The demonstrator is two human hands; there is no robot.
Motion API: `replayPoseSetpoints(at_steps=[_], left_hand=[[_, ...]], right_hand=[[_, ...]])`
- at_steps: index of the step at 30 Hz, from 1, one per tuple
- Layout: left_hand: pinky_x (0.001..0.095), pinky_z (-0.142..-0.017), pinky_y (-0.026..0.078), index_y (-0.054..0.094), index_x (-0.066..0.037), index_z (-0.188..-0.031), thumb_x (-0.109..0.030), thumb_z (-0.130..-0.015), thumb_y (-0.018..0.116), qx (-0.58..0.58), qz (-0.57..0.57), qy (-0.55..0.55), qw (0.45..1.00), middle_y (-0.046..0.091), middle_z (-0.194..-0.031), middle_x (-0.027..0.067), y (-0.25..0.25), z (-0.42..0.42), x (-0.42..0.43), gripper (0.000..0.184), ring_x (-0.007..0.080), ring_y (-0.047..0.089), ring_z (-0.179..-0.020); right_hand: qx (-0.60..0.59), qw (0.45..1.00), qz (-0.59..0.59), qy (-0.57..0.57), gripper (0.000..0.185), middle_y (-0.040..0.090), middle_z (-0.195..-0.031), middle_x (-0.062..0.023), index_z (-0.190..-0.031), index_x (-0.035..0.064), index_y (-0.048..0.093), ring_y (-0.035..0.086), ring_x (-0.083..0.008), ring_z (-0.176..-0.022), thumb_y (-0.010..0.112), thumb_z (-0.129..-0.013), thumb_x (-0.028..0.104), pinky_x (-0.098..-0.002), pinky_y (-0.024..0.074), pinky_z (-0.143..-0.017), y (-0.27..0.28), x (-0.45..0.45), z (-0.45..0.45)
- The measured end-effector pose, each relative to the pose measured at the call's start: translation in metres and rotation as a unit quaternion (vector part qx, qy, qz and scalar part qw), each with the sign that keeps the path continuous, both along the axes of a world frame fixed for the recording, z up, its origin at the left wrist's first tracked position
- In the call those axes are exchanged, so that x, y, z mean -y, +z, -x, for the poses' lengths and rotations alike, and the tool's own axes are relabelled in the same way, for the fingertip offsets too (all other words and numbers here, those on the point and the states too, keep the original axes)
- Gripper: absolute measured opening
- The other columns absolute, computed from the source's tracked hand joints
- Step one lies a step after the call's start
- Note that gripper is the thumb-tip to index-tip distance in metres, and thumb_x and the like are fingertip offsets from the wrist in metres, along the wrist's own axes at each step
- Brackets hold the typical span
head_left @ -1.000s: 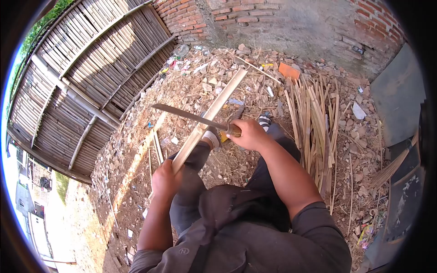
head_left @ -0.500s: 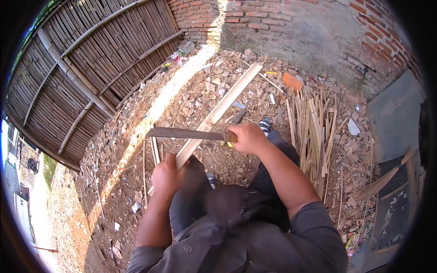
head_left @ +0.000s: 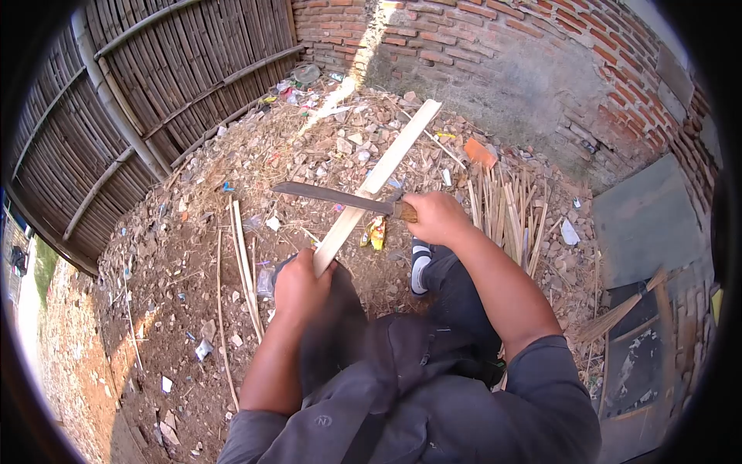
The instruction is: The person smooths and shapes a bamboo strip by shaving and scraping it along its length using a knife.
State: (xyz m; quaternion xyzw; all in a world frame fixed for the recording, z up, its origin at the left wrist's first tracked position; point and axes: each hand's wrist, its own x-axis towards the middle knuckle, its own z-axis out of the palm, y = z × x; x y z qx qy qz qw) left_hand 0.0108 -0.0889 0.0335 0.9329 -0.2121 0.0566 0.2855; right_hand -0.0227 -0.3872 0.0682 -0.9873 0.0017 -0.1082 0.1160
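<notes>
My left hand (head_left: 303,284) is closed around the near end of a split bamboo piece (head_left: 403,147), pale on its upper face, which slants away to the upper right. In my right hand (head_left: 437,219) is the wooden handle of a machete (head_left: 328,195). Its dark blade points left and crosses over the bamboo near the middle, close to the node. Whether the edge touches the bamboo or bites into it, I cannot tell.
Thin bamboo strips (head_left: 512,216) lie in a pile to the right, and a few more strips (head_left: 246,267) lie left. Rubble and litter cover the ground. A bamboo fence (head_left: 193,69), a brick wall (head_left: 464,46), a grey panel (head_left: 645,220) and a stick broom (head_left: 618,313) stand around.
The machete has moved farther along the bamboo, away from my left hand and nearer the node. The bamboo's upper face looks flatter now. The camera view has shifted somewhat.
</notes>
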Motion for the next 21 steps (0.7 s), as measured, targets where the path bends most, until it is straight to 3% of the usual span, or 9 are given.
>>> replayPoseSetpoints(at_steps=[6, 9, 10, 17, 21], left_hand=[[0.0535, -0.076, 0.054, 0.065, 0.0, -0.103, -0.035, -0.088, 0.075, -0.022, -0.025, 0.011, 0.999, 0.071, -0.086, 0.0262, 0.0, -0.01, -0.006, 0.04, 0.0454, 0.07, -0.083], [0.0536, -0.078, 0.054, 0.066, 0.0, -0.107, -0.036, -0.087, 0.076, -0.05, -0.054, 0.028, 0.997, 0.071, -0.089, 0.0262, -0.008, -0.009, -0.012, 0.042, 0.0449, 0.07, -0.086], [0.0536, -0.078, 0.054, 0.066, 0.0, -0.108, -0.036, -0.087, 0.076, -0.064, -0.062, 0.035, 0.995, 0.071, -0.09, 0.0261, -0.007, -0.01, -0.01, 0.043, 0.0447, 0.07, -0.087], [0.0546, -0.08, 0.055, 0.065, 0.0, -0.1, -0.04, -0.087, 0.073, -0.094, -0.101, 0.073, 0.988, 0.071, -0.09, 0.0282, -0.006, -0.004, -0.016, 0.043, 0.0465, 0.07, -0.089], [0.0546, -0.079, 0.055, 0.065, 0.001, -0.098, -0.043, -0.087, 0.073, -0.104, -0.124, 0.082, 0.983, 0.071, -0.088, 0.0288, -0.002, 0.003, -0.015, 0.046, 0.0464, 0.07, -0.087]], right_hand=[[-0.006, 0.997, 0.042, 0.072, 0.029, 0.072, -0.083, -0.0138, -0.105, 0.0163, 0.068, 0.071, -0.0371, -0.08, 0.074, -0.079, 0.029, -0.0507, 0.0561, -0.073, -0.009, -0.011, -0.02], [0.017, 0.994, -0.071, 0.076, 0.028, 0.07, -0.078, -0.0144, -0.096, 0.0142, 0.063, 0.069, -0.0385, -0.077, 0.076, -0.079, 0.032, -0.0517, 0.0533, -0.067, -0.033, 0.01, -0.04], [0.012, 0.995, -0.06, 0.074, 0.028, 0.07, -0.078, -0.0141, -0.096, 0.0145, 0.063, 0.069, -0.0382, -0.077, 0.076, -0.079, 0.033, -0.0516, 0.0533, -0.067, -0.036, 0.01, -0.043], [0.021, 0.988, 0.02, 0.154, 0.031, 0.07, -0.077, -0.0111, -0.094, 0.0155, 0.064, 0.07, -0.0361, -0.074, 0.076, -0.081, 0.04, -0.0493, 0.054, -0.065, -0.054, 0.009, -0.058], [-0.011, 0.976, -0.072, 0.206, 0.028, 0.07, -0.077, -0.0108, -0.091, 0.0148, 0.064, 0.07, -0.0348, -0.074, 0.076, -0.08, 0.038, -0.0491, 0.055, -0.066, -0.058, 0.023, -0.066]])
